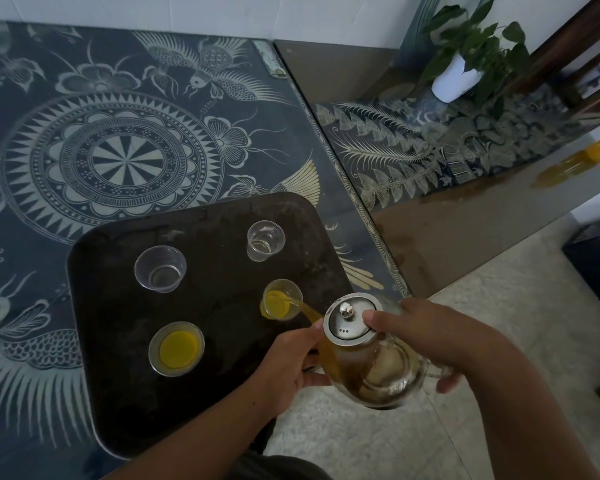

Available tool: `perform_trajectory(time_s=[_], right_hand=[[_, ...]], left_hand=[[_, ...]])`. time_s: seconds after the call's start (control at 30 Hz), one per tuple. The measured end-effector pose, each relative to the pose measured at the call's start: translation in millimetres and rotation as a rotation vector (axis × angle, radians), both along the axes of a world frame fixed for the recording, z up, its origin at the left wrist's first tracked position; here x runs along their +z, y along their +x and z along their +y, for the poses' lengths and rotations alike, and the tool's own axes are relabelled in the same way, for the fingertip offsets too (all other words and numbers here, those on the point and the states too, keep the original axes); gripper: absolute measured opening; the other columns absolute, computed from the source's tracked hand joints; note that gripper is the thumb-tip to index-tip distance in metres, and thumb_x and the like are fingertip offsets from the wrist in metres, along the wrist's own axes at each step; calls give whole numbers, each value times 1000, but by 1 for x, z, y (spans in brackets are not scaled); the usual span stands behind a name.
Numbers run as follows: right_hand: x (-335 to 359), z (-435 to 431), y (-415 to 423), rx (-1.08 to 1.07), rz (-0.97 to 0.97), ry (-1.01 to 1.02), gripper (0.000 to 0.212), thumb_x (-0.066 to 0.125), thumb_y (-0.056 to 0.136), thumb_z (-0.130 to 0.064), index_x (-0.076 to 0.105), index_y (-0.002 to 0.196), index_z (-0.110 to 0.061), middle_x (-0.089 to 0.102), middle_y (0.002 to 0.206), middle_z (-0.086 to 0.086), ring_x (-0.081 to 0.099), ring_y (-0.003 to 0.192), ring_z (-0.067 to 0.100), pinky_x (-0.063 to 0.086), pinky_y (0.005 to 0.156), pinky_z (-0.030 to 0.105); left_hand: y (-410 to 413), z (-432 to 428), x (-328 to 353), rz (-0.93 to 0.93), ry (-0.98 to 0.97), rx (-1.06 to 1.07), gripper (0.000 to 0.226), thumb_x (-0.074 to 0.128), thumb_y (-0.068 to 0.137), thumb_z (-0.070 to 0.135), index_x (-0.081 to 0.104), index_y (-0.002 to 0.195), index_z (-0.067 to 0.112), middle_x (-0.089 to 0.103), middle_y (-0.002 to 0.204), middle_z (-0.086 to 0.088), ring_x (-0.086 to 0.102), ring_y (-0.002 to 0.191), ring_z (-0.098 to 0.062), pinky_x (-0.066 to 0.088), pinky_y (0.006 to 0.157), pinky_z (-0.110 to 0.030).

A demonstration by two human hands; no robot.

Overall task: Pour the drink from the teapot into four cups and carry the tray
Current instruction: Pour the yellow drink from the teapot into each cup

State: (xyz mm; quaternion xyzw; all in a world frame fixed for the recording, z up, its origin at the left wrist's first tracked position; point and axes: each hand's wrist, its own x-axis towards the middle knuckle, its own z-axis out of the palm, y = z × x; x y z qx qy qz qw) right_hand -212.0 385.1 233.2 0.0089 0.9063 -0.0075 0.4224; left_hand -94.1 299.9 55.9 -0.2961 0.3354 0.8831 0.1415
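Left hand (291, 362) and right hand (430, 336) clamp the tilted clear glass teapot (371, 368), a thumb pinning its steel lid (352, 323), steadying flow into 1 clear plastic cup (282, 299).

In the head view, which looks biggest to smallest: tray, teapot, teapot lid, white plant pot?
1. tray
2. teapot
3. teapot lid and white plant pot look about alike; the pot stands farther from the camera, so I leave them unranked.
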Motion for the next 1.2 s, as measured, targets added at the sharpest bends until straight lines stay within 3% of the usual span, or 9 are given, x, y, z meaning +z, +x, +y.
perform_trajectory(time_s=[0.27,0.47,0.67,1.2], right_hand=[[2,-1,0,1,1,-9,88,58,77,-77,38,147,-27,45,147,9,58,109,34,59,63,40],[4,1,2,3,16,-22,84,57,80,-74,38,147,-28,44,147,9,57,112,33,60,69,43],[2,6,3,-13,30,-68,81,59,81,-71,37,147,-30,44,148,7,52,101,25,61,76,47],[-27,20,0,-14,-9,-126,89,57,80,-73,29,153,-29,38,153,6,55,102,25,63,70,44]], left_hand=[[0,0,0,22,-7,-7,43,48,106,45,76,118,16,79,115,-12,72,115,-33,55,104,-59],[-2,0,-3,21,-14,-11,42,49,105,46,77,117,16,79,115,-11,73,114,-33,56,103,-58],[-3,0,-7,6,-17,-1,40,53,104,45,76,119,15,79,115,-11,74,113,-32,57,101,-58],[3,-6,-23,-56,-52,10,38,58,102,45,75,119,15,79,115,-13,74,111,-34,57,100,-60]])
